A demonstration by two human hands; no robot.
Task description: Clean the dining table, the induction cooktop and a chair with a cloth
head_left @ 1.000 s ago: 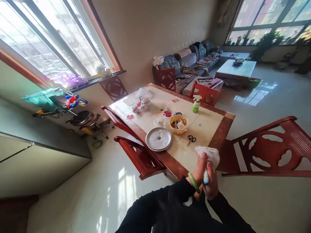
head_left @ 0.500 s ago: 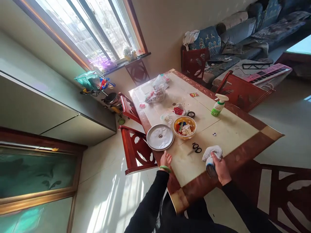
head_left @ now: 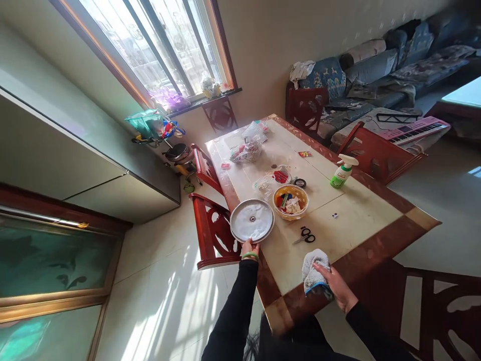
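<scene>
Head view, vs 0.5 s ago: the left hand (head_left: 250, 246) was just short of the metal plate (head_left: 251, 220) and is now on its near rim. The right hand (head_left: 335, 287) has dragged the cloth (head_left: 312, 273) back from beside the scissors (head_left: 305, 234) toward the near edge of the table (head_left: 361, 220). The plate, the bowl and the bottle haven't shifted on the tabletop.

Left hand: fingers closed on the plate's near rim, thumb on top as far as it shows, green bangle (head_left: 250, 255) on the wrist. The plate lies flat at the table's left edge and overhangs it slightly, above the red chair (head_left: 210, 233) pushed in on that side.

Right hand: fingers curled over the bunched white cloth with blue trim, pressing it onto the tabletop. The cloth sits close to the near edge, on the pale centre panel just where the brown border starts.

Scissors lie between the cloth and the yellow bowl (head_left: 290, 200), apart from both. The bowl sits just right of the plate, near but not touching, filled with small mixed items. A tape roll (head_left: 299, 183) sits just behind the bowl. The spray bottle (head_left: 341, 173) stands upright near the right edge. A clear plastic bag (head_left: 246, 150) lies toward the far left corner.
</scene>
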